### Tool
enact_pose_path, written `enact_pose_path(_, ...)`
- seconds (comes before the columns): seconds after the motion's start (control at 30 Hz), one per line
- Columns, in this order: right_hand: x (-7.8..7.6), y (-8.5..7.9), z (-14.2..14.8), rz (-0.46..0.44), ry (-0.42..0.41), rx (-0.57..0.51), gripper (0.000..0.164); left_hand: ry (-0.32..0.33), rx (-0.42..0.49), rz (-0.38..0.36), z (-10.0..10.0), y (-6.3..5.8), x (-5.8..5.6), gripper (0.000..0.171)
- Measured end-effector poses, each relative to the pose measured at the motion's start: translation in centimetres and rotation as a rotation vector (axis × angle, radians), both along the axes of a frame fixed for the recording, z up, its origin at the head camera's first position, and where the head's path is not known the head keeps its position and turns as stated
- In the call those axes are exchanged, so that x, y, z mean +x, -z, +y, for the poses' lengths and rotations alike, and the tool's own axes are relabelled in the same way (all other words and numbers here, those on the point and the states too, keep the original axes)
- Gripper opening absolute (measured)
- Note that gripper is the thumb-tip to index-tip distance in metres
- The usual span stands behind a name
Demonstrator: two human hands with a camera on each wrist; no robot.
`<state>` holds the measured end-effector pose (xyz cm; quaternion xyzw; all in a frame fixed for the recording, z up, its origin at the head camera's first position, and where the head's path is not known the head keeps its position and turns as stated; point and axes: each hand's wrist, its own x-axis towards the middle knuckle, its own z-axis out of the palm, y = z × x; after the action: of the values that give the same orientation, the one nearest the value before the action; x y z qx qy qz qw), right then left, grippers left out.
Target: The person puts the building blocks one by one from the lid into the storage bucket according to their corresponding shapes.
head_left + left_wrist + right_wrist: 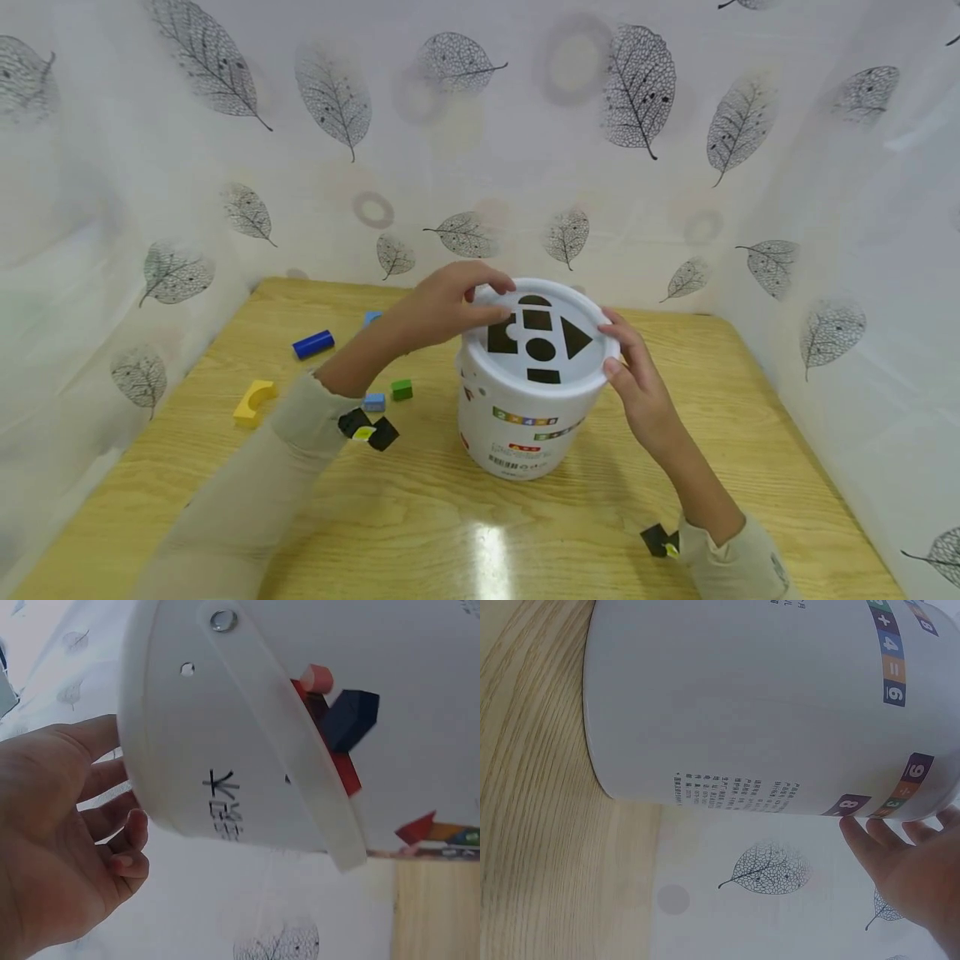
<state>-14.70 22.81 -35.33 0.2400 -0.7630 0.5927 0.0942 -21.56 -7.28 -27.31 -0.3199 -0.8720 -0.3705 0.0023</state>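
A white bucket (pixel 480 417) stands on the table. Its white lid (pixel 510 367) has several shaped holes, among them a triangle, a circle and rectangles. My left hand (pixel 442 304) reaches over the lid's left edge, thumb and forefinger above the holes. In the left wrist view the other fingers of that left hand (pixel 52 840) bend loosely beside the lid's rim, below the bucket's white handle (pixel 285 742). At the right side my right hand (pixel 637 375) touches the lid's rim with thumb and fingertips. The right wrist view shows those fingertips (pixel 853 827) against the bucket's upper wall.
Left of the bucket lie a blue cylinder (pixel 313 344), a yellow arch block (pixel 255 403), a green block (pixel 402 389) and a light blue block (pixel 374 402). Another blue block (pixel 372 317) shows behind the left forearm. Leaf-printed sheeting (pixel 480 150) encloses the table (pixel 405 517).
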Motion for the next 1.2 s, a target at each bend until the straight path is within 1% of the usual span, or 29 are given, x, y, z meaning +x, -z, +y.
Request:
enact_pose_path(0.1,0.0,0.0,0.0,0.001,-0.005,-0.002,0.041,-0.029,0.001,0.034,-1.4,0.6,0.4,0.038)
enact_pose_path(0.2,0.0,0.1,0.0,0.003,-0.008,0.000,0.041,-0.065,-0.003,0.042,-2.8,1.2,0.9,0.038)
enact_pose_path(0.4,0.0,0.1,0.1,0.019,-0.015,-0.008,0.040,-0.130,0.024,0.005,-5.2,2.5,2.2,0.037)
enact_pose_path(0.53,0.0,0.1,0.1,0.025,-0.019,-0.013,0.040,-0.148,0.048,-0.022,-6.5,3.6,2.6,0.036)
enact_pose_path(0.7,-0.1,0.2,0.1,0.023,-0.016,-0.011,0.040,-0.158,0.047,-0.049,-7.9,5.6,2.9,0.033)
enact_pose_path(0.8,-0.1,0.3,0.1,0.017,-0.009,-0.005,0.040,-0.166,0.038,-0.051,-8.8,7.0,2.9,0.030)
enact_pose_path(0.9,-0.2,0.3,0.1,0.011,-0.005,0.001,0.040,-0.190,0.021,-0.085,-9.7,8.6,2.9,0.034)
enact_pose_path(1.03,-0.2,0.2,0.1,0.009,-0.004,0.002,0.041,-0.217,-0.041,-0.129,-10.7,10.8,2.7,0.040)
enact_pose_path(1.13,-0.2,0.1,0.1,0.008,-0.003,0.004,0.041,-0.226,-0.080,-0.161,-11.0,12.1,2.5,0.042)
enact_pose_path(1.2,-0.2,0.1,0.1,0.008,-0.003,0.003,0.041,-0.228,-0.084,-0.190,-11.2,12.9,2.4,0.044)
